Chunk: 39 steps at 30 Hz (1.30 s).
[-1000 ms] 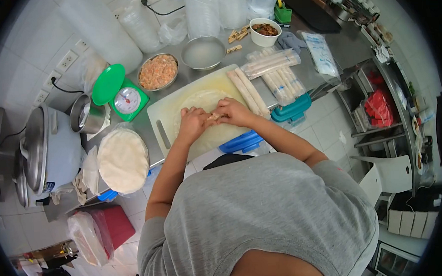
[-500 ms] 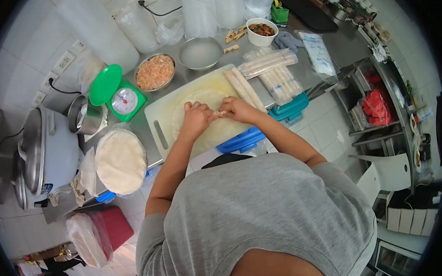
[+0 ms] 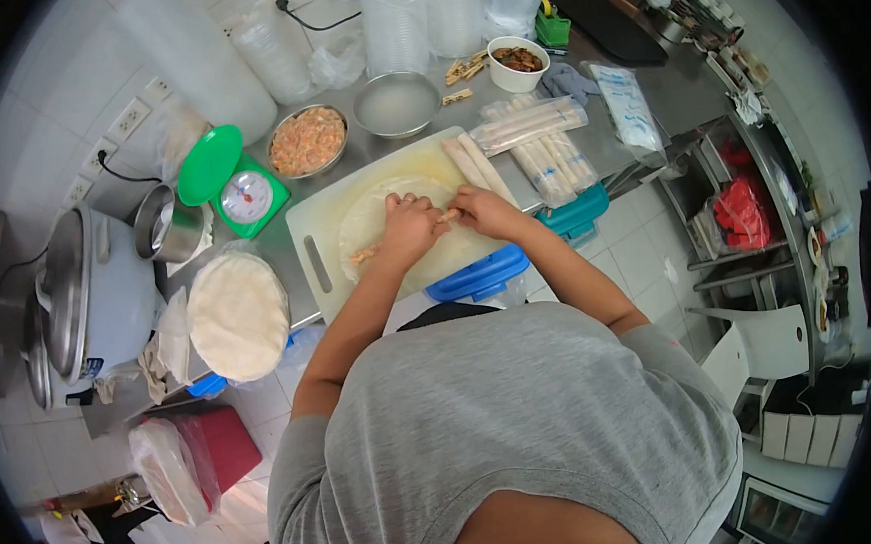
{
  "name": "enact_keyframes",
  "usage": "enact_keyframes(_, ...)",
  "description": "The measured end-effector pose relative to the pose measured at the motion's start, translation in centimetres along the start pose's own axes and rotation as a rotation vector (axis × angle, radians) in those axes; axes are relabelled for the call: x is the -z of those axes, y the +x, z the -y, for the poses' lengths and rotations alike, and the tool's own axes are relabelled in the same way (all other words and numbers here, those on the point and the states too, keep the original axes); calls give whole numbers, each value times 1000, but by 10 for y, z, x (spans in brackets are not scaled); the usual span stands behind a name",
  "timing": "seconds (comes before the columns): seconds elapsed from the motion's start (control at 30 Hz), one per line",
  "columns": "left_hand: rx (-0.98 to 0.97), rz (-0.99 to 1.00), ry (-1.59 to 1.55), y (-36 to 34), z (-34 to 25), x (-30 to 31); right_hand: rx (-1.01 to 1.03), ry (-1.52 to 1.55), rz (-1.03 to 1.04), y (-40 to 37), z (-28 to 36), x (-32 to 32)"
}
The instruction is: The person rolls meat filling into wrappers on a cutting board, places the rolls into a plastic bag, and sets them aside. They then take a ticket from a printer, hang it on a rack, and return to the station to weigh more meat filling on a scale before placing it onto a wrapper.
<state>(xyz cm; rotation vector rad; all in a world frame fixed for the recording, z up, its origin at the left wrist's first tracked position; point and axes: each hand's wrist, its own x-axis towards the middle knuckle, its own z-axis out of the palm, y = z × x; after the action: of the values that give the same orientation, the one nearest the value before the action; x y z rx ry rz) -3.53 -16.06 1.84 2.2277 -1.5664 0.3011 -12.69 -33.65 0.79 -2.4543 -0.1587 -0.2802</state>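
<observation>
Two hands work pink filling [image 3: 449,215] over a round wrapper [image 3: 362,220]

In the head view, the wrapper lies on a white cutting board [image 3: 317,219], well inside its edges. It is a thin, pale disc, smooth and slightly see-through, with part of its rim hidden under the hands. The filling on it is pinkish orange and lumpy; one clump sits toward the left side of the board, and another is at the fingertips over the middle of the wrapper.

The right hand [image 3: 484,212] has its fingertips drawn together, pinching that second clump. The left hand [image 3: 413,224] touches the same clump with bent fingers held close together; whether they grip it cannot be told.

Two pale rolls [image 3: 477,166] lie side by side along the board's right edge. Beyond the board stands a metal bowl [image 3: 337,162] heaped with more filling, and to its left a green scale [image 3: 246,198]. A stack of round sheets [image 3: 238,317] lies to the left of the board.

Right of the board, bagged rolls [image 3: 536,124] and a flat clear packet [image 3: 626,104] carry blue print, too small to read. The scale's white dial has markings, also too small to read.
</observation>
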Motion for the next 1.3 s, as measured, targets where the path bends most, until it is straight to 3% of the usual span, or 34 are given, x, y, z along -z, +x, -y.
enact_keyframes(0.2, 55, 100, 12, 1, -4, -2, -85, -2, 62, -1, -4, 0)
enact_keyframes(0.37, 179, 89, -189, -10, 2, 42, -203, 19, -23, -3, 21, 23)
enact_keyframes(0.47, 192, 55, -124, -41, 24, 64, 48, 70, -24, 0, 10, 16)
enact_keyframes(0.57, 253, 23, -60, -83, 43, 79, 77, 3, 17, 1, 6, 8)
enact_keyframes(0.67, 289, 27, -22, -117, 42, 93, 147, -101, -162, -4, 24, 16)
enact_keyframes(0.73, 286, 92, -13, -129, 32, 108, 184, -42, -58, -14, 39, 18)
enact_keyframes(0.87, 185, 36, -9, -144, 23, 95, 368, -40, 69, -33, 52, -10)
enact_keyframes(1.13, -47, -70, 7, -130, 26, 61, 312, -139, 6, -31, 61, -26)
enact_keyframes(1.3, 43, -225, -90, -108, 43, 59, 315, -316, -84, -21, 58, -32)
